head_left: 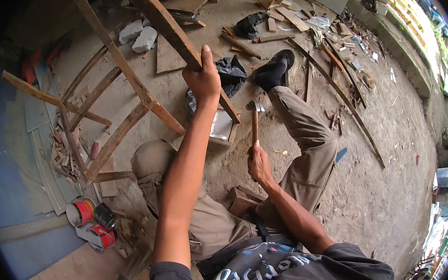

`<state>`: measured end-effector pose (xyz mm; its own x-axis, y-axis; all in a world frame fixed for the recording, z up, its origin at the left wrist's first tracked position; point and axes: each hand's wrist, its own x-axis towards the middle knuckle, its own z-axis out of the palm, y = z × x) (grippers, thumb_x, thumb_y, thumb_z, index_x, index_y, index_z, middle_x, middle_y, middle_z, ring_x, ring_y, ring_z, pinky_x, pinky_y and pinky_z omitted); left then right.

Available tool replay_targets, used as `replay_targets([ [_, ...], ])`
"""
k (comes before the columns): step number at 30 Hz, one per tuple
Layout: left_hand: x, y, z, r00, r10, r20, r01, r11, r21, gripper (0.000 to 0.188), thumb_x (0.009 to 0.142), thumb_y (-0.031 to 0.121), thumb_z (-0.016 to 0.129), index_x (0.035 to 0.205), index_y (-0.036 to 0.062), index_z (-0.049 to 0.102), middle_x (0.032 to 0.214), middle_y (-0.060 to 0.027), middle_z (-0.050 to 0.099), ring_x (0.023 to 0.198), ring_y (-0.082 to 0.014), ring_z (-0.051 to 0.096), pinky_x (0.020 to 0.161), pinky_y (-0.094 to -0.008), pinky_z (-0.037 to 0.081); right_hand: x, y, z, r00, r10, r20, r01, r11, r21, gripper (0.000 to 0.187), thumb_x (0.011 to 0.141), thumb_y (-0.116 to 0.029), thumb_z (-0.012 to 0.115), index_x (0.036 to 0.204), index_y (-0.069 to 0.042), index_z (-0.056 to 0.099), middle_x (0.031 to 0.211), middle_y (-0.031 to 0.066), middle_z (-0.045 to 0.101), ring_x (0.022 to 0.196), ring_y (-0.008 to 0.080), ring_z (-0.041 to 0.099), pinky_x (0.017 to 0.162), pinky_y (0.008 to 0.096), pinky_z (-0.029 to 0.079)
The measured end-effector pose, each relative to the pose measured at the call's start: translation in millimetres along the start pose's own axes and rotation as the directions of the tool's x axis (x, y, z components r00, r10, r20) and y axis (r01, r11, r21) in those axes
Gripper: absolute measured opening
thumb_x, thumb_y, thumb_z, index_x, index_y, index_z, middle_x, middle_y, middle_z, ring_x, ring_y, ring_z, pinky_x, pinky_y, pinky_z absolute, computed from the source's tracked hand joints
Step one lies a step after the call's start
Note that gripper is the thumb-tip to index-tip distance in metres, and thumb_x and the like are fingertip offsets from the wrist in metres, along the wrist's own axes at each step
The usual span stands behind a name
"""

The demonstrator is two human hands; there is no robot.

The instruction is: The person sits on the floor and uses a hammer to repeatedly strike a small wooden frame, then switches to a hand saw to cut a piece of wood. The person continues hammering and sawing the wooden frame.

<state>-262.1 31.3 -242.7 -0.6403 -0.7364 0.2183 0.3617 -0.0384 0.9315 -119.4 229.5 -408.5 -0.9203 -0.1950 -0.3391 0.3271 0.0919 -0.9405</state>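
And it's bare wood up front: the beam (167, 27), matt and rough-looking, with the frame (131, 75) every bit as dull and weathered! The hammer (255, 124) pairs a smooth wooden handle with a shiny metal head. Below, rough, dusty, concrete-like floor (378, 196). There's the plastic bag (233, 75), crinkled and glossy! Matt cloth trousers (220, 220), cloth T-shirt (288, 265), glossy-sided tins (85, 211).

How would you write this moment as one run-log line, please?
left hand: grips wooden bar | right hand: holds hammer | left side: wooden frame, metal cans
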Motion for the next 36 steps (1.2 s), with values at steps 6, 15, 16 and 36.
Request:
replay_targets([
  [6,-9.3,-6.5,-1.2,0.999,0.037,-0.006,-0.037,0.998,0.051,0.048,0.095,0.032,0.062,0.064,-0.0038,0.053,0.057,-0.0024,0.052,0.055,-0.0101,0.045,0.051,-0.0336,0.035,3.3,0.3,5.4,0.964,-0.257,-0.069,0.237,0.948,-0.214,0.050,0.106,-0.044,0.035,0.083,-0.002,0.049,0.064,0.0048,0.044,0.057,0.0148,0.045,0.052,0.0333,0.038],
  [15,-12.7,-3.4,-0.1,0.993,0.084,-0.077,-0.084,0.996,0.008,0.044,0.094,0.032,0.064,0.064,0.0034,0.049,0.055,0.0001,0.046,0.048,-0.0083,0.041,0.045,-0.0283,0.034,-3.9,-3.4,4.8,0.987,-0.152,-0.050,0.140,0.971,-0.192,0.055,0.106,-0.046,0.034,0.081,0.001,0.051,0.064,0.0101,0.048,0.059,0.0200,0.046,0.057,0.0392,0.039],
  [16,-13.3,-3.3,-0.5,0.996,0.058,-0.073,-0.056,0.998,0.026,0.046,0.095,0.032,0.064,0.065,-0.0011,0.052,0.058,-0.0018,0.051,0.054,-0.0092,0.045,0.049,-0.0304,0.037,-4.1,-5.0,5.0,0.986,-0.156,-0.054,0.143,0.970,-0.199,0.055,0.106,-0.046,0.034,0.081,0.000,0.052,0.064,0.0093,0.049,0.059,0.0193,0.046,0.056,0.0386,0.039],
  [36,-26.9,20.9,-18.2,0.995,-0.082,-0.062,0.071,0.984,-0.164,0.044,0.094,0.029,0.064,0.060,0.0098,0.044,0.053,0.0031,0.043,0.043,-0.0067,0.039,0.042,-0.0254,0.031,8.6,5.0,-1.8,0.954,0.300,0.027,-0.300,0.954,0.006,0.059,0.101,-0.061,0.034,0.082,-0.007,0.046,0.056,-0.0023,0.037,0.045,0.0098,0.039,0.040,0.0293,0.032],
])
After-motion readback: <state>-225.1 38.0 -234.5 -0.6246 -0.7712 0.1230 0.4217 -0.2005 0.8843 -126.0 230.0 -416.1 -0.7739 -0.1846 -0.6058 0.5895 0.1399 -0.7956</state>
